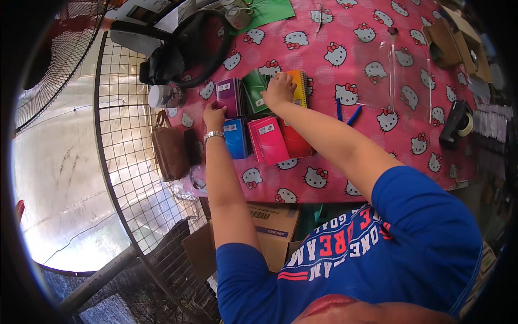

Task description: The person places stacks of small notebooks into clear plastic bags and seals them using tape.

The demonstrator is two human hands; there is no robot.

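Six small spiral notebooks lie in two rows on the table. At the purple notebook's (229,93) lower left edge, my left hand (214,115) is closed, its thumb on the cover. My right hand (279,90) has curled fingers at the right edge of the tilted green notebook (253,89) and partly covers the yellow notebook (300,81). Below them are the blue notebook (234,139), the pink notebook (271,143) and the red notebook (299,141). The pink one is slanted and overlaps the red one.
The table has a pink cartoon-cat cover (324,175). Two blue pens (354,115) lie right of the notebooks; a tape dispenser (456,125) stands farther right. At left are a brown pouch (170,151) and a white-lidded jar (157,96). A cardboard box (275,221) sits below the table edge.
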